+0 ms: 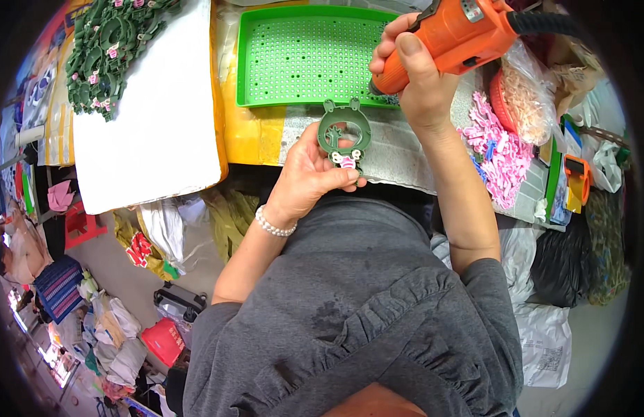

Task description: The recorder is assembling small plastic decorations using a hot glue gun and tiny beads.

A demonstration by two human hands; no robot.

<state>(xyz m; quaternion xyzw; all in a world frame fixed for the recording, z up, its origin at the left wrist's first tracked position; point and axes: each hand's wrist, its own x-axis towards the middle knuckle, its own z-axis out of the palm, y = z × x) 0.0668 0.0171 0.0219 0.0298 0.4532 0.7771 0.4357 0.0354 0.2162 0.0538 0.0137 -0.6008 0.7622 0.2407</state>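
My left hand, with a beaded bracelet at its wrist, is closed on a dark green animal-shaped plastic piece. The piece has two ears, a round ring-like head and a small pink-and-white striped part at its lower end. My right hand grips an orange corded electric screwdriver, raised above and to the right of the piece. Its dark nose points down-left, apart from the piece, over the front right corner of a green perforated tray. The tip is hard to make out.
Several green pieces with pink parts lie on a white board at far left. Pink-and-white parts are heaped at right beside a red basket and a plastic bag of beige bits. The tool's black cord runs right.
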